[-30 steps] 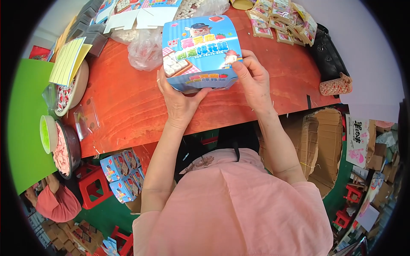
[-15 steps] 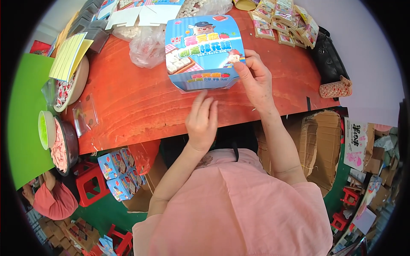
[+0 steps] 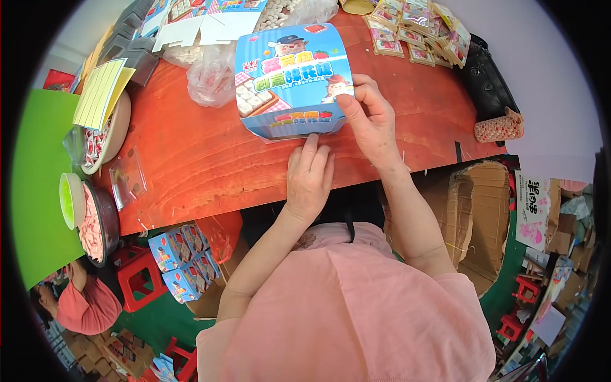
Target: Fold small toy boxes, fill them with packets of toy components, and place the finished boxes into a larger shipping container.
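The right hand [image 3: 372, 121], at upper centre of the frame, gripped the right side of the box [image 3: 294, 69], its thumb on the near right corner and its fingers bent behind the edge. The left hand [image 3: 309, 178], below it, was relaxed, with fingers extended and slightly curled; the index fingertip met the box's lower front edge in the view, though firm contact could not be told. The box, blue with cartoon figures, occupied the upper centre, tilted so that its top and front face showed; whether it rested on the red bench [image 3: 191, 153] could not be determined.

Left of the box lay a clear bag [image 3: 211, 79], with partly folded cartons [image 3: 181, 27] behind it. White pieces [image 3: 280, 14] showed at the upper edge. A heap of packets [image 3: 417, 32] lay at upper right, near a black bag [image 3: 487, 79] and a patterned pouch [image 3: 499, 129].

At left, a clear tray [image 3: 129, 181] lay near a cream basin [image 3: 119, 137] of wrapped sweets [image 3: 94, 145]. Below these, a dark basin [image 3: 111, 223] held pink pieces [image 3: 92, 219], and a small bowl [image 3: 77, 202] overlapped its rim in the view. Under the bench, at lower left, stood stacked blue boxes [image 3: 181, 261] beside a red stool [image 3: 141, 278].
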### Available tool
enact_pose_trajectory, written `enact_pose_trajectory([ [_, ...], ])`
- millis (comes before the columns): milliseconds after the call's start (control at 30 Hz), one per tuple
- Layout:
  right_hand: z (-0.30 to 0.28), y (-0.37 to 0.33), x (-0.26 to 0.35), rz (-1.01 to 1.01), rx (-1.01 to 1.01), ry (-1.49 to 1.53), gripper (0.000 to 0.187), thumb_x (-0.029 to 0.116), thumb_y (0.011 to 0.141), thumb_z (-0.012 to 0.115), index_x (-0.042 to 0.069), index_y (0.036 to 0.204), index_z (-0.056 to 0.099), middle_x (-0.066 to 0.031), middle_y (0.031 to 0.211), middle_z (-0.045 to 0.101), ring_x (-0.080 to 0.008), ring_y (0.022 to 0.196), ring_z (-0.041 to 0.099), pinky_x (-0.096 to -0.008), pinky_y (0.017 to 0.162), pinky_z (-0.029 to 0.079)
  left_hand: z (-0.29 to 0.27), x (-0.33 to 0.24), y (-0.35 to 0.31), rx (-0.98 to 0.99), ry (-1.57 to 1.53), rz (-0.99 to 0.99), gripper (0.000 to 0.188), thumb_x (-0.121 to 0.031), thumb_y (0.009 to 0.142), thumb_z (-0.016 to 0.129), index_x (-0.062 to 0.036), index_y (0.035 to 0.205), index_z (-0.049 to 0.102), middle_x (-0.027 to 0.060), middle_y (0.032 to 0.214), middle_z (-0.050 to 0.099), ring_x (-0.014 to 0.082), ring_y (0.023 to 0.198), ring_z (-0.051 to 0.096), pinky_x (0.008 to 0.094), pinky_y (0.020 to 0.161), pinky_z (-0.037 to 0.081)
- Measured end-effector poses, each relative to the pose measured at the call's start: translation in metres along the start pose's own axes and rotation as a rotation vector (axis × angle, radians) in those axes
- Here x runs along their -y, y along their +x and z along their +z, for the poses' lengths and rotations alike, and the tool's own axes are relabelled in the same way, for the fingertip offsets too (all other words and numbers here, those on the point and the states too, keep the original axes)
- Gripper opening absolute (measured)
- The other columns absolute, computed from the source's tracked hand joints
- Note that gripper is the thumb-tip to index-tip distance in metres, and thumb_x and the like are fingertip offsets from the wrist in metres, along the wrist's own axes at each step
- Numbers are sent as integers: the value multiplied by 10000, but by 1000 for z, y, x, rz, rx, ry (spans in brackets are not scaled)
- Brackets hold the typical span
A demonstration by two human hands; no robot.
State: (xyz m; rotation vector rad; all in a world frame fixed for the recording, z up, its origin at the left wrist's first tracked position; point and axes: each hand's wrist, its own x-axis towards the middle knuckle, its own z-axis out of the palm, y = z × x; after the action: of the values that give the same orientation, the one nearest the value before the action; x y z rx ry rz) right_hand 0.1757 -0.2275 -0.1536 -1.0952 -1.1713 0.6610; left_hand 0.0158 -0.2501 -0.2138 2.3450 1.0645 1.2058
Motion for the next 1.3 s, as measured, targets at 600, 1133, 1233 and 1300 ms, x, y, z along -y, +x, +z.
enact_pose_trajectory([
  [600, 11, -6, -5, -63, -78, -20, 137, 172, 991, 708, 40, 994, 671, -91, 1272, 659, -202, 1152, 540, -338, 973, 453, -11, 5, 2, 172, -235, -136, 462, -11, 847, 749, 3, 1285, 601, 210, 1413, 526, 311, 1122, 656, 358, 888, 570],
  [1133, 14, -6, -14, -198, -156, -172, 159, 175, 997, 697, 26, 1009, 641, -134, 1230, 662, -249, 1098, 584, -363, 934, 481, -19, 10, 2, 161, -201, 80, 202, -39, 794, 787, -9, 975, 704, 206, 1330, 604, 390, 1167, 608, 456, 974, 504],
  [1233, 20, -7, -16, -284, -222, -310, 176, 180, 996, 693, 23, 1044, 631, -148, 1211, 665, -287, 1069, 600, -388, 919, 492, -21, 8, 3, 169, -169, 105, 178, -50, 793, 790, -14, 948, 709, 209, 1351, 589, 394, 1191, 594, 464, 988, 493],
  [1300, 23, -9, -20, -304, -239, -327, 186, 183, 996, 693, 25, 1068, 624, -148, 1211, 664, -295, 1067, 602, -394, 918, 492, -22, 8, 2, 183, -143, 124, 218, -60, 795, 790, -12, 989, 703, 211, 1364, 578, 395, 1208, 583, 469, 1003, 484],
])
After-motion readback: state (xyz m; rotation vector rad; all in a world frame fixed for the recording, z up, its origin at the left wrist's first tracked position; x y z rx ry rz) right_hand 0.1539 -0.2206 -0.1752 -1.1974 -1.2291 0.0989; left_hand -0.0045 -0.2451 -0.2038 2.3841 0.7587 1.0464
